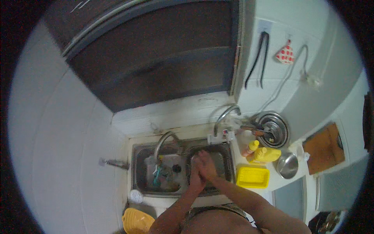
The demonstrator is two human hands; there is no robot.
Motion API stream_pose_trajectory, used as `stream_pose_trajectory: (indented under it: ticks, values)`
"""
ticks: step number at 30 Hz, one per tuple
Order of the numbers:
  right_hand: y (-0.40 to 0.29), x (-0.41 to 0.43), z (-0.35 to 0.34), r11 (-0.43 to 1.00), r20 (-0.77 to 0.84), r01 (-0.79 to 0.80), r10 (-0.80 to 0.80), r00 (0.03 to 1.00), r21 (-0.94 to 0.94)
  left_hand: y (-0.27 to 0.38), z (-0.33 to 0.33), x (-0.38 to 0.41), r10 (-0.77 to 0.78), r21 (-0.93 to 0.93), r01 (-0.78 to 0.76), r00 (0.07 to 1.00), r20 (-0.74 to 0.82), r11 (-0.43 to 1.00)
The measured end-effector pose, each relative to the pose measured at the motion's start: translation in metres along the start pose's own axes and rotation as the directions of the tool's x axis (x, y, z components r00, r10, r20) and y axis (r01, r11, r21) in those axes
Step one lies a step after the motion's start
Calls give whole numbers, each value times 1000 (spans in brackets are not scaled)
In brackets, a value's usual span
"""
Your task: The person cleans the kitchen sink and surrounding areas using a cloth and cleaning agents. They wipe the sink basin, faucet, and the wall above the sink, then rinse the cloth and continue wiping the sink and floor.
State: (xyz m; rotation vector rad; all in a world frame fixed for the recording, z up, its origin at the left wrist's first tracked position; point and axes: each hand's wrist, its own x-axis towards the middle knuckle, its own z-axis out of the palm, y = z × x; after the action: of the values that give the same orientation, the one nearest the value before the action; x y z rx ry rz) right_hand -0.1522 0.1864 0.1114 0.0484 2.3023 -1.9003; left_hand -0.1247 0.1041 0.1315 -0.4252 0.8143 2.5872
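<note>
Over the right basin of a steel double sink (pixel 159 194), my left hand (pixel 195 172) and my right hand (pixel 207 166) are pressed together, palms facing. The fingers point towards the back of the basin. No object shows between them, though the palms are hidden. A basin or pan of metal (pixel 219 163) seems to lie beneath them, blurred. The curved faucet (pixel 159 146) reaches over the left basin, where a teal item (pixel 157 177) and other unclear things lie. A second curved tap (pixel 223 117) stands behind the right basin.
Right of the sink are a yellow plastic basket (pixel 253 177), yellow bottles (pixel 264 155), a metal bowl (pixel 287 164), stacked steel bowls (pixel 285 128) and a brown cutting board (pixel 325 149). An orange-yellow basket (pixel 137 220) stands at front left. A dark window (pixel 163 55) is behind.
</note>
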Motion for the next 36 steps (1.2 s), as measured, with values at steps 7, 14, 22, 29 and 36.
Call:
stream_pose_trajectory:
  ticks: [7, 14, 22, 29, 36]
  values:
    - [-23, -24, 3, 874, -117, 426, -460, 880, -233, 0, -30, 23, 46, -10, -46, 994, 98, 999]
    - [-81, -23, -26, 915, 58, -141, 128, 990, 378, -2, 13, 18, 192, 187, -159, 967, -170, 969]
    - [-27, -2, -22, 907, 55, 10, -37, 998, 422, 3, 33, -8, -3, 34, 5, 998, -69, 999]
    - [-26, -28, -9, 833, 65, 516, -514, 855, -200, -24, -12, 18, 447, 263, -434, 895, 15, 862]
    - [-17, -16, -26, 949, 67, 174, -198, 978, 261, 1, 30, 7, 365, 779, -141, 923, -119, 611]
